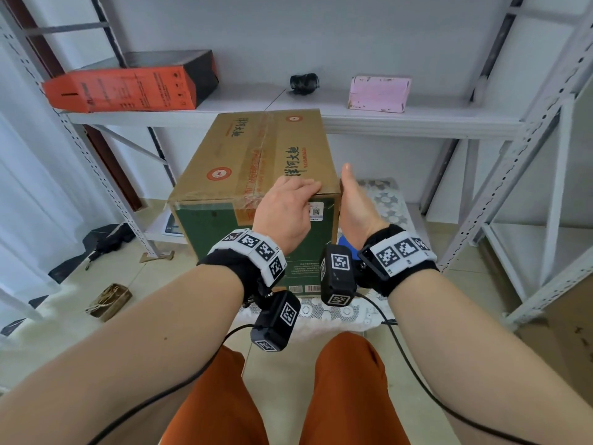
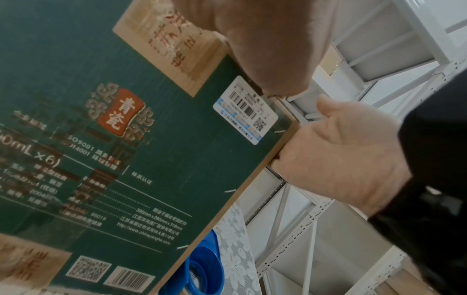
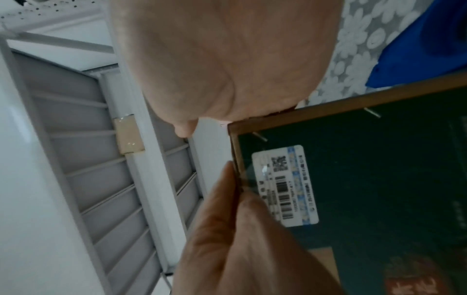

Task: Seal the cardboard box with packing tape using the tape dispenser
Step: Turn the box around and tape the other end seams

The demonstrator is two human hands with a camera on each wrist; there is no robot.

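Note:
A cardboard box with a brown top and a green front stands closed on a lace cloth. A strip of old red-printed tape runs along its top seam. My left hand lies flat on the top at the near right corner, fingers straight. My right hand presses its palm against the box's right side, thumb up; its fingers are hidden behind the box. A blue tape dispenser lies on the cloth by the box's lower right corner, held by neither hand.
White metal shelving stands behind and to the right of the box. Its shelf carries an orange carton, a black object and a pink box. Black bags and a brown bundle lie on the floor at the left.

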